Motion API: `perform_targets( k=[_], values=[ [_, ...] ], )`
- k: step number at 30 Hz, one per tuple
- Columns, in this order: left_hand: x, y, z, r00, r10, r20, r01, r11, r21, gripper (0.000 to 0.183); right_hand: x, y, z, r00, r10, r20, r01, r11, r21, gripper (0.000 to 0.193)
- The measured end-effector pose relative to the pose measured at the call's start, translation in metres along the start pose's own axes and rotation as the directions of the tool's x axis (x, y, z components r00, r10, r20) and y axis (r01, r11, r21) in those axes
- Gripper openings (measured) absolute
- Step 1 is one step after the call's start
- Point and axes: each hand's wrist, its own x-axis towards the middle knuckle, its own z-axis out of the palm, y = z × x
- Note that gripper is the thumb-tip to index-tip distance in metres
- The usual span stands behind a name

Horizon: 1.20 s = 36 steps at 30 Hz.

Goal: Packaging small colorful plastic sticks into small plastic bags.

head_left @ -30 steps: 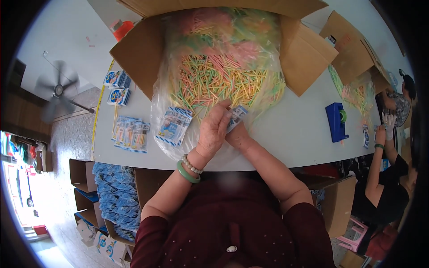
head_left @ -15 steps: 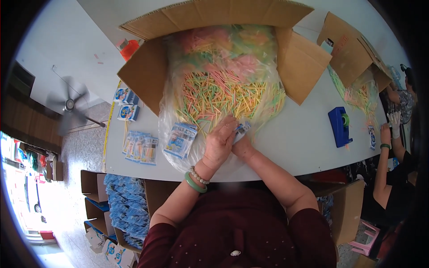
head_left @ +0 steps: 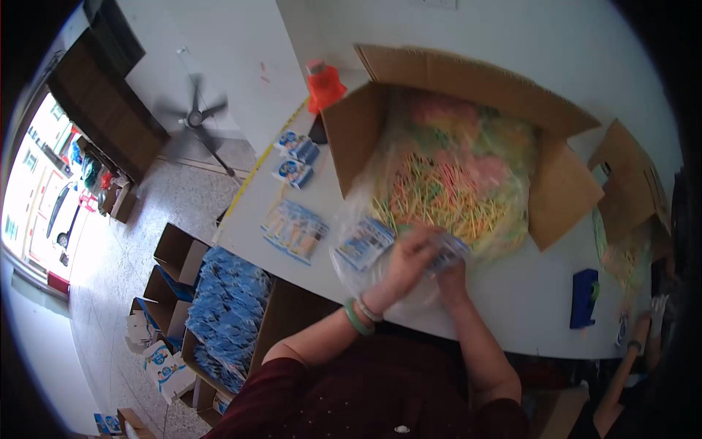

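In my right hand (head_left: pixel 452 279) is a small blue-and-white printed packet (head_left: pixel 451 252), held over the table's near side. My left hand (head_left: pixel 408 262) is at the packet's left edge, fingers curled together and slightly blurred; whatever they hold is hidden. Just beyond both hands, a large clear plastic bag spills from an open cardboard carton (head_left: pixel 567 194). It is full of thin pink, yellow and green sticks (head_left: pixel 461 196). Another printed packet (head_left: pixel 363 245) lies on the bag's edge, left of my left hand.
Several filled packets (head_left: pixel 295 230) and small printed boxes (head_left: pixel 294 173) lie on the table's left. A blue tape dispenser (head_left: pixel 583 298) stands right, near another carton (head_left: pixel 625 183) and a co-worker's arm (head_left: pixel 620 380). Below left, a carton holds blue packets (head_left: pixel 230 314); a fan (head_left: pixel 194 117) stands beyond.
The view has swung left and tilted, so the table sits further right. My left hand has shifted slightly at the packet, which stays in my right hand.
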Motion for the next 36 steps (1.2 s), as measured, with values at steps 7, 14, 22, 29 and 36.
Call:
perform_targets(
  k=[7,14,22,29,36],
  values=[
    [-0.001,0.030,-0.055,0.989,-0.040,-0.143,0.006,0.972,-0.234,0.017,0.012,-0.004,0.007,0.997,-0.074,0.019,0.076,0.981,-0.180,0.018],
    [-0.010,0.028,-0.045,0.972,-0.223,-0.070,0.214,0.969,-0.121,0.018,0.003,-0.008,-0.003,0.989,-0.030,0.147,0.067,0.964,-0.257,0.003],
    [-0.011,0.020,-0.054,0.967,-0.249,-0.061,0.243,0.966,-0.092,0.018,-0.005,-0.021,0.004,0.947,-0.250,0.200,0.319,0.794,-0.517,0.009],
    [-0.009,-0.007,-0.082,0.983,-0.132,-0.129,0.146,0.984,0.106,0.012,-0.015,-0.026,0.000,0.893,-0.240,0.382,0.423,0.737,-0.527,0.012],
    [-0.010,0.008,-0.063,0.980,-0.138,-0.141,0.172,0.947,0.271,0.028,-0.020,-0.018,0.000,0.923,-0.242,0.298,0.371,0.763,-0.529,0.010]
  ],
)
